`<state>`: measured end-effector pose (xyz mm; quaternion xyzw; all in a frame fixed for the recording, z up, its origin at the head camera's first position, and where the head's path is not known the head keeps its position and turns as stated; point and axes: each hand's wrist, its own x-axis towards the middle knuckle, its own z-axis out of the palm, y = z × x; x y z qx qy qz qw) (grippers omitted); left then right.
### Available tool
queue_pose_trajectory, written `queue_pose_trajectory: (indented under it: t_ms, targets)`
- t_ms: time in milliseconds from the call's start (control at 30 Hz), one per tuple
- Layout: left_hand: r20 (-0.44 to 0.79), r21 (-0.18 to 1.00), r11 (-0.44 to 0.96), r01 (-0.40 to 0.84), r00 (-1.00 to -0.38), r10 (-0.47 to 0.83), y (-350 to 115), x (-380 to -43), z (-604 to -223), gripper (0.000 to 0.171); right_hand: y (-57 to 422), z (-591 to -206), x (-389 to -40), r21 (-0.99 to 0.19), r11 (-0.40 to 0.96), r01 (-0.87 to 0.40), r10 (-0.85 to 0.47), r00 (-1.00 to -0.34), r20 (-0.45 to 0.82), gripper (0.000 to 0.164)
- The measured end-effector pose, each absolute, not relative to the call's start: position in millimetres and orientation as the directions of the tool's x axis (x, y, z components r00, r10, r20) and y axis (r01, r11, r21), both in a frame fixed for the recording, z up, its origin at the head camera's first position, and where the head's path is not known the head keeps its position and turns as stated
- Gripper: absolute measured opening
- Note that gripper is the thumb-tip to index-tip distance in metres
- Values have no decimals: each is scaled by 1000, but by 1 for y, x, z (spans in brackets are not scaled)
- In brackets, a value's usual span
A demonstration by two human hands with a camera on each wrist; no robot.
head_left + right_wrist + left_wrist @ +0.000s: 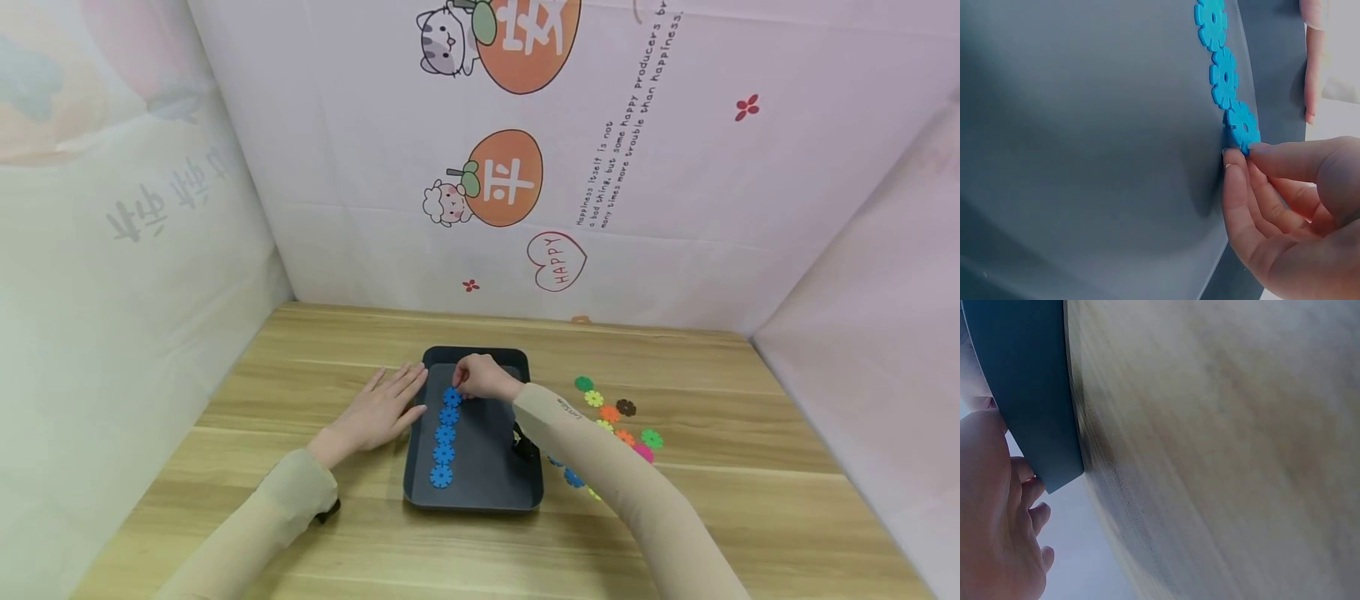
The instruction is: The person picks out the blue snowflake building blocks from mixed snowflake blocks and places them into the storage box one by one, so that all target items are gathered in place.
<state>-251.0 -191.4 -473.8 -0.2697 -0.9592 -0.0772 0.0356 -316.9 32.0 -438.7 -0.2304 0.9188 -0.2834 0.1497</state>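
A dark grey tray (pixel 498 492) lies on the wooden table. Down its left side runs a column of several blue notched discs (pixel 444 452), set edge to edge. With thumb and fingertips, my right hand (pixel 483 377) pinches the far edge of the topmost blue disc (pixel 1245 127); that disc looks slightly tilted in the right wrist view. My left hand (pixel 375 414) touches the tray's left rim, its fingers straight. The left wrist view has this hand (pixel 991 512) against the tray's outer wall (pixel 1035 387).
Right of the tray, loose notched discs in several colours lie scattered, among them a green disc (pixel 652 438), a brown disc (pixel 626 407) and a blue disc (pixel 573 477). My right forearm hides some of them. A printed cloth (pixel 360 250) hangs behind the table (pixel 690 367).
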Motion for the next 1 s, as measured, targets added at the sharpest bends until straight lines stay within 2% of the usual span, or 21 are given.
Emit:
queue_pose_trajectory:
  t_ms: [333, 567, 733, 1000]
  targets:
    - [121, 137, 836, 531, -847, 517, -188, -249, -471, 64, 35, -435, -317, -560, 750, -353, -509, -848, -146, 12]
    - [121, 145, 836, 529, -848, 515, -188, -250, -473, 64, 46, -426, -314, -588, 714, -380, -540, -834, -116, 12]
    - [119, 160, 836, 525, -851, 511, -188, -250, -474, 64, 66, -415, -308, -592, 674, -442, -585, -809, -62, 13]
    - [127, 158, 835, 528, -849, 513, -190, -248, -474, 65, 112, -403, -294, -644, 633, -429, -603, -795, -63, 16]
